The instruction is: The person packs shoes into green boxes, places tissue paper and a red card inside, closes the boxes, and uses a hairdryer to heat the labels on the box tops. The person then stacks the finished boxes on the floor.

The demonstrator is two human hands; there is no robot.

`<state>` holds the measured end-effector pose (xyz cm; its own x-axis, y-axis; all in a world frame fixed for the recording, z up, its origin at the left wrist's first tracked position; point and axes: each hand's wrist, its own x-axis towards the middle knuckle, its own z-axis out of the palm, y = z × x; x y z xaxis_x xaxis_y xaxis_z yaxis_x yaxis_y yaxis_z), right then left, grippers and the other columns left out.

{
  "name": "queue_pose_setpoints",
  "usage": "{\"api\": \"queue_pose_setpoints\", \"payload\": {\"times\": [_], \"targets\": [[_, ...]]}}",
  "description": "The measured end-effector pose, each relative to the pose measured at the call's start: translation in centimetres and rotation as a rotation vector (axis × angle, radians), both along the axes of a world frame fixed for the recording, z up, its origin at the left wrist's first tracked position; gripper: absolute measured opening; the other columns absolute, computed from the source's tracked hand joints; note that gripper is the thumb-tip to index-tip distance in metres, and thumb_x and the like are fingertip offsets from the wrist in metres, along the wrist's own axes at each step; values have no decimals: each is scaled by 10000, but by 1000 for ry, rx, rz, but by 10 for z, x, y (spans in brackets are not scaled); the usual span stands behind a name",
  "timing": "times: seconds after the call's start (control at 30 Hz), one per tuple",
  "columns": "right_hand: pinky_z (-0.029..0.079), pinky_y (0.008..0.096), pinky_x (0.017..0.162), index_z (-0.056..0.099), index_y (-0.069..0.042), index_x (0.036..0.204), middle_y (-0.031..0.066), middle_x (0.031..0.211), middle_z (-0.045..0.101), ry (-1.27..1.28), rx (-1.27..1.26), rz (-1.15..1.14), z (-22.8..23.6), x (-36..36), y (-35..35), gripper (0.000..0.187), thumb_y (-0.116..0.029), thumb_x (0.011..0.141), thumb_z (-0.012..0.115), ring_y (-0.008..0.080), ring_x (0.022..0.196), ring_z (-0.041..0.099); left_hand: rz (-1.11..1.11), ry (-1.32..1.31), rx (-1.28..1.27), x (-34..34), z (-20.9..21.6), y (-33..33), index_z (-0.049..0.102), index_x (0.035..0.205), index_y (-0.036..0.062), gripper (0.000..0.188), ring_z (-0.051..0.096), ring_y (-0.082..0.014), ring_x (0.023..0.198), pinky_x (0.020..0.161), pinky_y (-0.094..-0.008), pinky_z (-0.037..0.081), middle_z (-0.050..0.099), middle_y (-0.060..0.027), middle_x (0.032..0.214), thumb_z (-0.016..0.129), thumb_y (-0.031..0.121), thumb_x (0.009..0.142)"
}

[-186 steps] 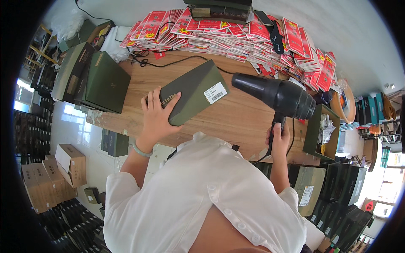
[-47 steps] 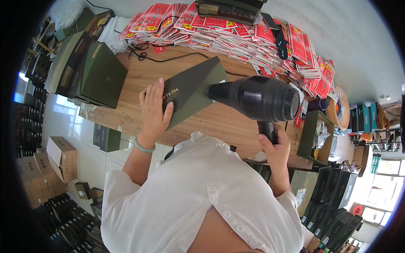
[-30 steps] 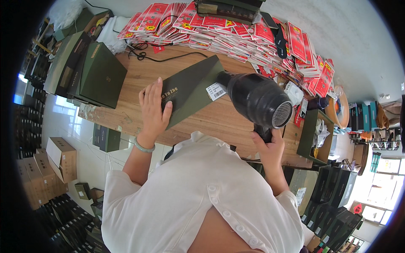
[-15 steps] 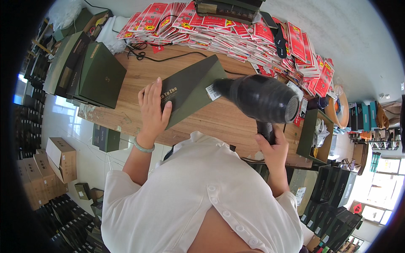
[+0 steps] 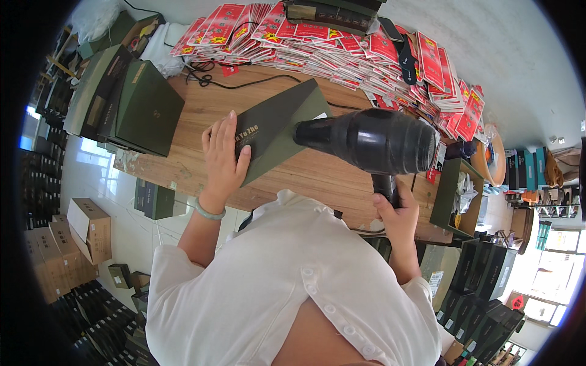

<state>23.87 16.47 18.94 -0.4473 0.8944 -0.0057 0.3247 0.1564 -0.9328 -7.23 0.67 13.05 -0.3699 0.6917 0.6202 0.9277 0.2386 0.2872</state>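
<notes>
A black hair dryer (image 5: 381,140) is gripped by its handle in my right hand (image 5: 400,213). Its nozzle points left, close over the right end of a dark green box (image 5: 268,134) on the wooden table; whether the two touch I cannot tell. My left hand (image 5: 224,158) rests on the left end of that box, fingers stretched over its edge and thumb on the printed face. The white label at the box's right end is mostly hidden behind the nozzle.
Red printed packets (image 5: 329,52) are heaped along the wall at the back. Green boxes (image 5: 146,110) stand at the table's left edge. An open green box (image 5: 458,195) with plastic-wrapped items sits at the right. A black cable (image 5: 238,84) crosses the wooden table (image 5: 281,177).
The hair dryer's nozzle has swung nearer to me and slightly left, from the label onto the box's green face. My left hand and the box have hardly moved.
</notes>
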Motion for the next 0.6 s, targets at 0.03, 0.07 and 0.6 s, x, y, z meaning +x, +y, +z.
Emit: {"api": "queue_pose_setpoints", "payload": {"times": [0.03,0.07,0.6], "targets": [[479,241,719,599,49,1168,58,893,655,26,68,-2,-3,-1,-2,509,-144,754,825,95,782,560,1,-2,0,0,0,0,384,1412,-42,594,473,-365,1165,1024,-481,296,519,-202,1284,486,297,934],[479,242,717,600,47,1170,61,896,658,48,136,-3,-4,-1,-4,513,-146,752,826,97,783,564,3,-9,0,0,0,0,383,1413,-41,595,472,-364,1166,1024,-482,295,518,-202,1285,486,297,934],[495,272,767,624,-26,1143,103,1004,693,-110,12,40,2,22,-13,483,-171,736,839,177,858,634,-3,-46,-20,-3,-1,0,348,1441,-23,618,449,-370,1205,1055,-492,262,494,-196,1333,475,317,941]]}}
